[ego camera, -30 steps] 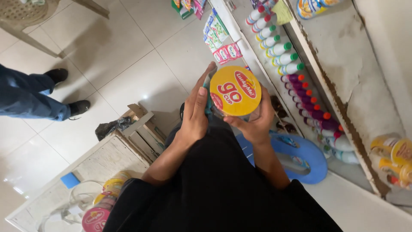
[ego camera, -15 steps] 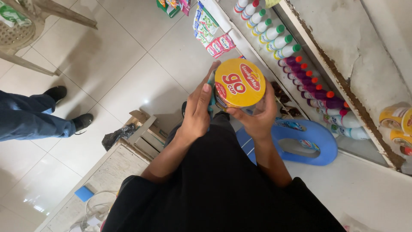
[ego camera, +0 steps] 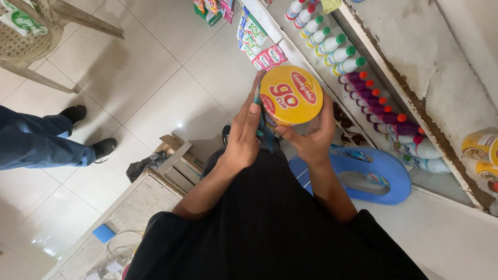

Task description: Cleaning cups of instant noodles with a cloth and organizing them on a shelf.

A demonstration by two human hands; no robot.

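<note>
**Round yellow cup held in both hands at the shelf front**

I hold a round yellow-lidded cup (ego camera: 290,95), with red printing on its top, between my two hands at the middle of the view, above my black garment (ego camera: 270,228). My left hand (ego camera: 244,136) lies flat against the cup's left side, fingers extended upward along its wall and pressing a small piece of teal cloth (ego camera: 265,136) against it. My right hand (ego camera: 309,139) is closed around the cup from below and from the right, thumb lying across the near face and fingers wrapped behind. The cup is clear of every surface, carried by the hands alone.

To the right runs a worn shelf edge (ego camera: 415,109). Below it stand a row of white bottles with green and red caps (ego camera: 332,44) and, nearer, a row of purple bottles with red caps (ego camera: 378,111). Yellow tins (ego camera: 480,148) sit at the far right. A blue ring-shaped plastic seat (ego camera: 381,173) lies near my right forearm. Coloured sachet packs (ego camera: 259,39) hang far centre.

On the left, another person's leg in blue trousers with black shoes (ego camera: 52,140) stands on the white tiled floor (ego camera: 155,78). A beige plastic chair (ego camera: 36,36) occupies the far left corner. A pale wooden counter (ego camera: 129,207) sits near left, with a cardboard box (ego camera: 176,158) just beyond it.
</note>
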